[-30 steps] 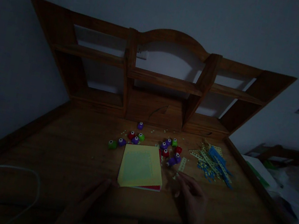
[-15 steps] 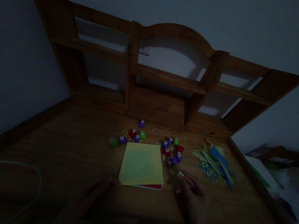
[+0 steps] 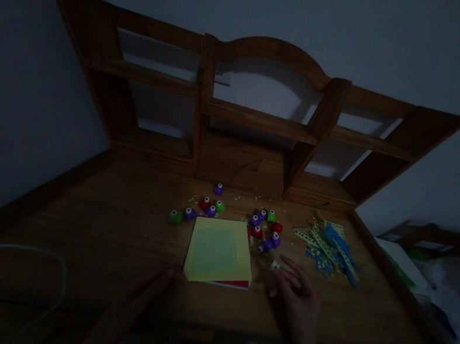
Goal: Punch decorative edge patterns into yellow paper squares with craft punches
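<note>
A stack of square paper sheets [image 3: 220,250] lies on the desk, a yellow one on top and a red edge showing beneath. My left hand [image 3: 149,288] rests at its lower-left corner, fingers stretched out and partly lost in the dark. To the right of the stack, my right hand [image 3: 297,293] hovers with thumb and fingers apart. Just beyond its fingertips is a small pale paper piece [image 3: 275,265]; whether they touch is hard to tell. Small purple, red and green craft punches stand around the top of the stack, among them a purple one [image 3: 266,246] near my right hand.
Yellow and blue punched paper strips [image 3: 335,247] lie heaped on the right, with blue bits [image 3: 320,262] beside them. Tiny pale scraps dot the desk [image 3: 115,217]. A wooden shelf unit [image 3: 260,123] closes off the back. At lower left loops a white cable [image 3: 62,267].
My right fingers have spread apart, and the pale piece they pinched before now sits slightly left of them, beyond the fingertips. My left hand has stayed at the paper's corner.
</note>
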`<state>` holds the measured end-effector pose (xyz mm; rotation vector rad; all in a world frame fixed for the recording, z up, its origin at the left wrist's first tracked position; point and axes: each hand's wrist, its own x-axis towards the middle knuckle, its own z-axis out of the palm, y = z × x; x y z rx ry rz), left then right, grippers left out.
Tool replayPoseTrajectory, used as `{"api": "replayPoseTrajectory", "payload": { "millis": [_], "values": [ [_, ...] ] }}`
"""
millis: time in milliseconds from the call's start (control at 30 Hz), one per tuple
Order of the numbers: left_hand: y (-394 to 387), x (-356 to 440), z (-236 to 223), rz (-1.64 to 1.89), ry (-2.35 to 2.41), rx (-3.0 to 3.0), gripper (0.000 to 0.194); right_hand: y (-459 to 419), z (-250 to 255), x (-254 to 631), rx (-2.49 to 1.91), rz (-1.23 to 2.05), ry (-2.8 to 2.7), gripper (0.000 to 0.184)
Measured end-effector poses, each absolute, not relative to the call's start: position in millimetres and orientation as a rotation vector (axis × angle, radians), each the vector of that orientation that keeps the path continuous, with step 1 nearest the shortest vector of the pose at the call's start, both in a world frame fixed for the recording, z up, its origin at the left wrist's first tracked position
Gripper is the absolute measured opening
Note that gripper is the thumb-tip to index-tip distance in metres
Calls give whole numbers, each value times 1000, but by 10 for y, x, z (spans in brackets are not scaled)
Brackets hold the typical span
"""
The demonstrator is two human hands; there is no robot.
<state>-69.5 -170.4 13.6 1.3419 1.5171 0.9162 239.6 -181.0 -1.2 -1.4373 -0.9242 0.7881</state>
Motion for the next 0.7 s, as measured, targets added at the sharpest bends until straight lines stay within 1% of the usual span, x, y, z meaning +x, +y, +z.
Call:
{"api": "replayPoseTrajectory", "payload": {
  "millis": [67, 267, 533, 700],
  "values": [
    [-1702, -703, 120, 899, 1491, 1331, 41, -1813, -10, 2393, -1433, 812, -918, 43],
    [-1660, -773, 45, 849, 1501, 1298, 43, -1816, -32, 2415, -1452, 805, -945, 32],
    [-1670, -727, 57, 893, 1490, 1305, 46, -1815, -12, 2404, -1448, 787, -1001, 27],
    [-1678, -724, -2, 916, 1479, 1292, 43, -1829, -22, 2401, -1448, 797, -1024, 27]
  ]
}}
